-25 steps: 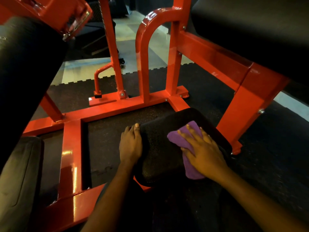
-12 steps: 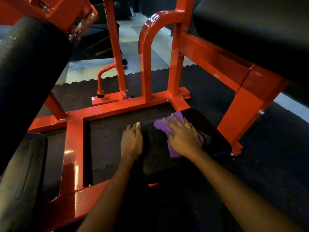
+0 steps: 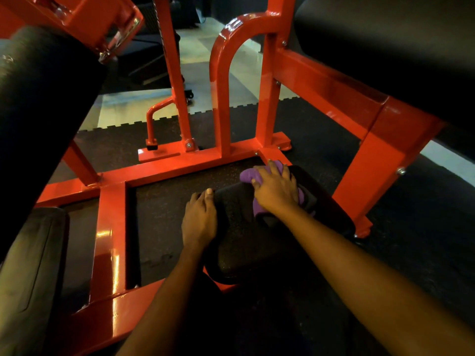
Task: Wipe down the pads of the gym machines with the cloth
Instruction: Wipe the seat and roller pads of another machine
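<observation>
A low black pad [image 3: 246, 242] of an orange gym machine lies in the middle of the view. A purple cloth [image 3: 248, 174] is bunched at the pad's far edge. My right hand [image 3: 276, 190] lies on top of the cloth, fingers spread and bent over it, pressing it onto the pad. My left hand [image 3: 199, 218] rests flat against the pad's left edge with straight fingers.
Orange frame bars [image 3: 180, 164] run around the pad, and an upright loop [image 3: 223, 73] stands behind it. A large black pad [image 3: 385, 42] overhangs at top right. A black roller pad [image 3: 38, 111] looms at left. Dark rubber flooring [image 3: 411, 240] surrounds the machine.
My right hand has slid the cloth away from me, from the pad's middle to its far edge. My left hand has stayed on the left edge.
</observation>
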`<move>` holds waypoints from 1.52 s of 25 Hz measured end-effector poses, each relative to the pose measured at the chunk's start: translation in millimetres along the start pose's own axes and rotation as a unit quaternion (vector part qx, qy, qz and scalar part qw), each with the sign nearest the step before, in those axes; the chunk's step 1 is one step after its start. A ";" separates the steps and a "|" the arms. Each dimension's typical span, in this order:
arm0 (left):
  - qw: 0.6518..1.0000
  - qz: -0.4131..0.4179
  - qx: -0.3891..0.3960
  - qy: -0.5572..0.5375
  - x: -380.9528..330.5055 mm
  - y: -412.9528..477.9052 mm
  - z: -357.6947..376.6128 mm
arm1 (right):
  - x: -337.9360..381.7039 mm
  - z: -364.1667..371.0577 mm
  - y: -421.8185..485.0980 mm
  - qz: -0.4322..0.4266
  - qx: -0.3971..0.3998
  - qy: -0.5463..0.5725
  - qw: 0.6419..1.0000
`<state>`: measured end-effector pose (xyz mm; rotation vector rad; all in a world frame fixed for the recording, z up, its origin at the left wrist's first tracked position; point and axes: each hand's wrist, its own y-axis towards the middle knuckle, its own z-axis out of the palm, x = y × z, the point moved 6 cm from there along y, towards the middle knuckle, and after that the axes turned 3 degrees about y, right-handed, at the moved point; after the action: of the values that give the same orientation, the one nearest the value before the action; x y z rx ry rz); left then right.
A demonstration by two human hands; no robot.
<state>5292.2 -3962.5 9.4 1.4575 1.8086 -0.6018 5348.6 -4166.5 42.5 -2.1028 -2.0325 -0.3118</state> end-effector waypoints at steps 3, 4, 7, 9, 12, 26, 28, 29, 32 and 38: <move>1.000 -0.008 -0.004 -0.009 -0.7 -0.7 -2.0 | -50.0 -16.2 39.0 0.071 0.013 0.029 0.997; 1.000 -0.008 -0.007 -0.011 -1.5 -1.1 -2.6 | -69.9 -22.7 46.7 0.097 0.025 0.052 0.994; 1.000 -0.008 -0.017 -0.011 -2.6 -1.4 -3.1 | -120.5 -33.8 34.8 0.144 0.055 0.128 0.980; 1.000 -0.008 -0.017 -0.010 -3.1 -1.7 -2.5 | -139.7 -37.6 -5.6 0.153 0.042 0.133 0.978; 1.000 -0.014 -0.015 0.007 -4.6 -2.6 -1.3 | -149.4 -37.1 -50.7 0.155 0.005 0.110 0.982; 1.000 -0.018 -0.010 -0.009 -6.5 -2.7 -4.0 | -145.6 -40.8 -45.2 0.104 0.005 0.126 0.987; 1.000 -0.011 -0.015 -0.007 -7.0 -4.1 -4.6 | -146.3 -40.7 -60.6 0.096 -0.011 0.112 0.989; 1.000 -0.011 -0.015 -0.007 -6.8 -3.8 -4.3 | -146.0 -38.9 -49.7 0.104 -0.008 0.103 0.989; 1.000 -0.009 -0.017 0.002 -4.6 -0.7 -2.2 | -127.2 -32.4 14.3 0.122 0.033 0.071 0.989; 1.000 -0.018 -0.015 -0.014 -2.6 -1.2 -3.0 | -53.0 -12.9 23.8 -0.029 -0.005 -0.032 0.999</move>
<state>5290.6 -3962.2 13.1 1.3926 1.8188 -0.6085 5370.5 -4221.8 39.7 -2.0887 -2.1348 -0.2687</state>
